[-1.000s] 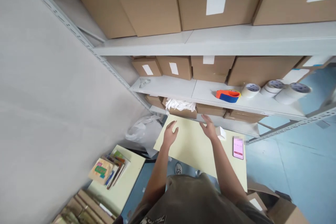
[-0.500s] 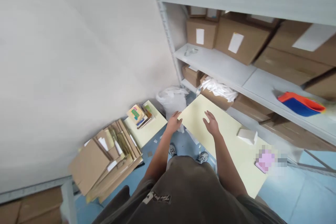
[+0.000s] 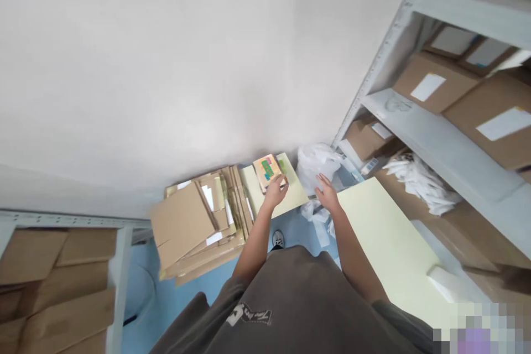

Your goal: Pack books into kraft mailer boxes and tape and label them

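My left hand (image 3: 275, 192) is at the near right edge of a small stack of books (image 3: 264, 172) whose top cover is tan with a green patch. Its fingers are spread and overlap the edge in view; whether they touch it I cannot tell. The books lie on a small pale yellow board or tabletop (image 3: 286, 207). My right hand (image 3: 327, 193) is open and empty, in front of a white plastic bag (image 3: 317, 163) and near the corner of a larger pale yellow table (image 3: 373, 215).
Flattened cardboard (image 3: 182, 227) is stacked to the left. Shelves (image 3: 452, 141) with cartons stand on the right, another rack (image 3: 120, 276) at lower left. White scraps (image 3: 319, 227) lie on the blue floor near my shoe (image 3: 277, 239). A white block (image 3: 448, 282) rests on the larger table.
My view has swung left, toward the wall and the small board. My left hand has moved from beside the larger table to the books. My right hand has left the space over the larger table.
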Demonstrator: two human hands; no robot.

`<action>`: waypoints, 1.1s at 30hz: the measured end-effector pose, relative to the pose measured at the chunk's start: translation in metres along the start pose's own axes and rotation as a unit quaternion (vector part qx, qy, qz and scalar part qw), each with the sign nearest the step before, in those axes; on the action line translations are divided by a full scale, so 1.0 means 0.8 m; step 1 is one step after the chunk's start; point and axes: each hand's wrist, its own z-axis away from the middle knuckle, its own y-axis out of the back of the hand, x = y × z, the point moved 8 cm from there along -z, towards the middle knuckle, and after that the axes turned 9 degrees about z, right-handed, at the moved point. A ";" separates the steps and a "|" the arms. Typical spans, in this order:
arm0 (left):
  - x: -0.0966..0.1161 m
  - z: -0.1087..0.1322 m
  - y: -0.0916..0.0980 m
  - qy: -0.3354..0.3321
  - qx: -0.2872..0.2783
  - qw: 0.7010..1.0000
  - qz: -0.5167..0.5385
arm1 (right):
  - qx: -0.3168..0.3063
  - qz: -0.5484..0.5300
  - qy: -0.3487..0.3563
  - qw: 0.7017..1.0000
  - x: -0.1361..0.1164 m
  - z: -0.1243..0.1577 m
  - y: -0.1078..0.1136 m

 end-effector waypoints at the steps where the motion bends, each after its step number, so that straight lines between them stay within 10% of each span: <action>1: -0.016 -0.003 0.018 0.008 0.011 1.000 0.004 | -0.008 0.001 0.006 1.000 -0.012 -0.016 -0.019; 9: -0.112 -0.014 0.114 0.068 0.070 0.994 0.043 | -0.109 0.017 0.041 0.993 -0.086 -0.114 -0.152; 19: -0.206 -0.002 0.095 0.203 0.124 0.958 0.159 | -0.312 0.205 0.058 0.926 -0.094 -0.128 -0.288; 27: -0.257 0.021 0.105 0.317 0.202 0.903 0.207 | -0.354 0.259 0.114 0.891 -0.154 -0.098 -0.339; 33: -0.251 0.020 0.118 0.303 0.218 0.881 0.290 | -0.285 0.040 0.013 0.958 -0.136 -0.113 -0.305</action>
